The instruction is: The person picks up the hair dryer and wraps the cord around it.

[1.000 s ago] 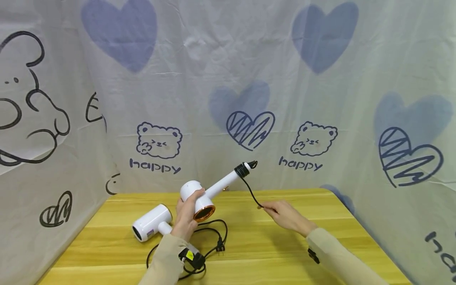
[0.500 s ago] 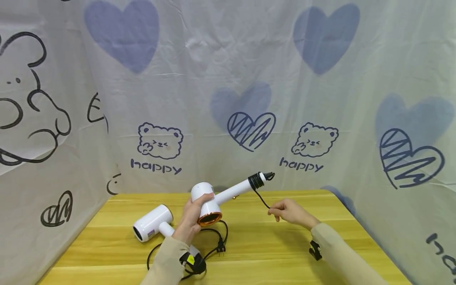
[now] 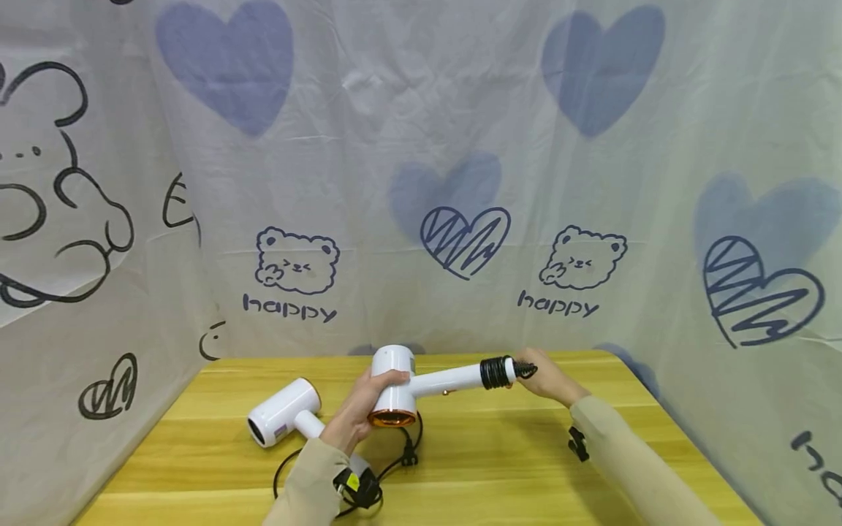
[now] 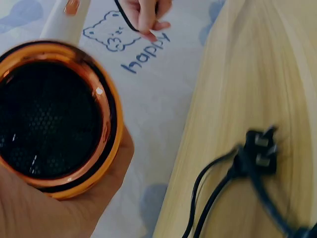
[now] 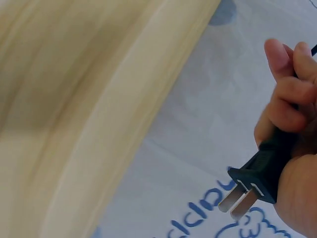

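Observation:
A white hair dryer with a copper-coloured rim is held off the table by its barrel in my left hand. Its handle points right, with a black cord wound in several turns near the end. In the left wrist view the dark mesh outlet faces the camera. My right hand is at the handle's end, partly behind it in the head view. Its fingers curl round the cord by the two-pin plug, whose prongs stick out below the palm.
A second white hair dryer lies on the left of the wooden table. Its black cord and plug lie beside it, partly hidden by my left forearm. A light curtain with hearts and bears hangs behind the table.
My left hand has carried the hair dryer right and down, and its handle has swung lower, nearly level. My right hand has moved right and then up, to behind the handle's end.

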### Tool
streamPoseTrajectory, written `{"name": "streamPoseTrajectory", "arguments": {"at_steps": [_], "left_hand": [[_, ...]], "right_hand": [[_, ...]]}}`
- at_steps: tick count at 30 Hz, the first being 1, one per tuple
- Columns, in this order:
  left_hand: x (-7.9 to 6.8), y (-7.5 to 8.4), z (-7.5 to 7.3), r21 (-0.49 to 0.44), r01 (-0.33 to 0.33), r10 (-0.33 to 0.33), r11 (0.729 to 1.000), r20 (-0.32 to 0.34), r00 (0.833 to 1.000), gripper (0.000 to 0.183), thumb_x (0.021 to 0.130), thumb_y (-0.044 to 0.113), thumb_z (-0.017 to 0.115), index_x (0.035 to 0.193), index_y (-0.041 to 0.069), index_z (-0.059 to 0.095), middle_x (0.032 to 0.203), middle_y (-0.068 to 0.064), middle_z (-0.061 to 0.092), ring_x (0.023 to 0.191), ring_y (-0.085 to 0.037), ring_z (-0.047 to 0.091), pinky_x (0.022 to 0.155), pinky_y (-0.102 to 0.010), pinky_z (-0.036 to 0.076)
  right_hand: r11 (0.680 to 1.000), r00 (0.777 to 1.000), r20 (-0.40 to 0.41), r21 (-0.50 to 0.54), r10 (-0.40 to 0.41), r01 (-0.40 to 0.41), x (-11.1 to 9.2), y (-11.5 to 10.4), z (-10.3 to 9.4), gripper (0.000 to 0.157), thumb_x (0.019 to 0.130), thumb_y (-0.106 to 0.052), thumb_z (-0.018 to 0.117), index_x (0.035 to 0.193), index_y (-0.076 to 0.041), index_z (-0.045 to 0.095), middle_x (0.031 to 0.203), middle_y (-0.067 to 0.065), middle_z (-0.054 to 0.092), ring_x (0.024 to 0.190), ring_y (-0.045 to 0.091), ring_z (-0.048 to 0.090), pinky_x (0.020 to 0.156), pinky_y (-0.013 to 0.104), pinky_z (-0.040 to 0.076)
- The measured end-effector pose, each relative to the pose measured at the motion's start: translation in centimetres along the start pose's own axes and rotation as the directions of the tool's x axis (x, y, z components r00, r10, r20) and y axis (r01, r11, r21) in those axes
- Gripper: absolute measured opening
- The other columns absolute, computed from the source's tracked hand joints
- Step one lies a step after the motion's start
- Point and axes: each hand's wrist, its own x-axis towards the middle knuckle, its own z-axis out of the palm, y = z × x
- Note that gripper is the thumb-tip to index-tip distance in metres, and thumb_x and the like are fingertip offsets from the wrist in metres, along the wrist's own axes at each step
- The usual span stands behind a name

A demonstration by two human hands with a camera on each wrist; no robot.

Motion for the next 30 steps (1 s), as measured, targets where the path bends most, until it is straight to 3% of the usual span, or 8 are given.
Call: {"name": "streamPoseTrajectory", "arguments": {"at_steps": [5,9,13,18,21,25,28,30], "left_hand": [[0.1,0.5,-0.4,0.116,-0.008,0.004,0.993,0.036,0.999,0.071,0.082,0.025,0.073,0.141,0.013,0.035,0.108,-0.016,0.059,0.081,-0.023,0.066,0.068,-0.039,0.061],[0.0,0.9,-0.4,0.226,-0.038,0.037,0.973,0.008,0.999,0.076,0.078,0.024,0.076,0.141,0.012,0.035,0.113,-0.020,0.056,0.080,-0.026,0.066,0.067,-0.040,0.061],[0.2,0.7,-0.6,0.331,-0.105,0.123,0.938,-0.034,0.992,0.076,0.076,0.020,0.079,0.137,0.005,0.037,0.114,-0.021,0.055,0.082,-0.026,0.064,0.067,-0.038,0.060],[0.2,0.1,-0.7,0.467,-0.165,0.234,0.868,-0.091,0.968,0.079,0.071,0.019,0.084,0.135,0.001,0.040,0.112,-0.019,0.056,0.087,-0.026,0.061,0.067,-0.035,0.057],[0.1,-0.1,-0.5,0.536,-0.155,0.264,0.830,-0.133,0.955,0.082,0.068,0.022,0.085,0.135,0.003,0.041,0.110,-0.018,0.058,0.087,-0.026,0.061,0.067,-0.034,0.057],[0.3,-0.1,-0.3,0.563,-0.134,0.293,0.816,-0.203,0.934,0.083,0.068,0.025,0.085,0.136,0.007,0.039,0.107,-0.017,0.059,0.084,-0.026,0.063,0.064,-0.033,0.058],[0.3,0.1,-0.1,0.565,-0.131,0.325,0.815,-0.258,0.910,0.084,0.069,0.027,0.084,0.136,0.008,0.038,0.105,-0.018,0.060,0.083,-0.026,0.063,0.062,-0.033,0.058],[0.3,0.3,0.1,0.578,-0.124,0.350,0.807,-0.300,0.887,0.083,0.069,0.030,0.083,0.136,0.009,0.038,0.103,-0.017,0.061,0.082,-0.026,0.063,0.060,-0.032,0.057]], "right_hand": [[0.999,0.999,0.027,-0.034,0.024,-0.023,0.4,-1.0,-1.0,0.020,0.097,-0.016,0.060,0.103,-0.006,0.077,0.087,0.007,0.075,0.055,0.007,0.049,0.052,0.020,0.046],[0.994,0.997,0.028,-0.087,0.070,-0.068,0.7,-1.7,-1.3,0.023,0.098,-0.022,0.060,0.107,-0.008,0.075,0.079,0.002,0.073,0.051,0.010,0.046,0.052,0.024,0.047],[0.989,0.998,0.005,-0.128,0.070,-0.069,0.8,-2.4,-1.3,0.023,0.097,-0.019,0.060,0.108,-0.005,0.075,0.070,-0.004,0.067,0.050,0.009,0.047,0.050,0.024,0.046],[0.976,0.996,-0.007,-0.201,0.085,-0.084,1.0,-4.2,-1.2,0.019,0.095,-0.020,0.062,0.103,-0.010,0.077,0.059,-0.006,0.057,0.047,0.007,0.042,0.046,0.022,0.038],[0.975,0.996,-0.001,-0.205,0.085,-0.083,1.1,-5.3,-1.1,0.019,0.095,-0.021,0.063,0.083,-0.014,0.077,0.054,-0.008,0.048,0.046,0.007,0.036,0.045,0.021,0.032],[0.981,0.996,-0.004,-0.170,0.091,-0.090,1.3,-6.5,-0.9,0.035,0.095,-0.022,0.061,0.061,-0.016,0.059,0.050,-0.007,0.033,0.045,0.007,0.027,0.044,0.020,0.023],[0.982,0.993,-0.038,-0.149,0.109,-0.113,1.3,-7.1,-0.7,0.029,0.094,-0.022,0.061,0.068,-0.013,0.067,0.053,-0.007,0.042,0.045,0.008,0.030,0.044,0.020,0.025],[0.983,0.991,-0.056,-0.136,0.119,-0.125,1.4,-7.5,-0.4,0.021,0.094,-0.022,0.062,0.081,-0.011,0.075,0.056,-0.005,0.050,0.046,0.009,0.035,0.044,0.021,0.027]]}}
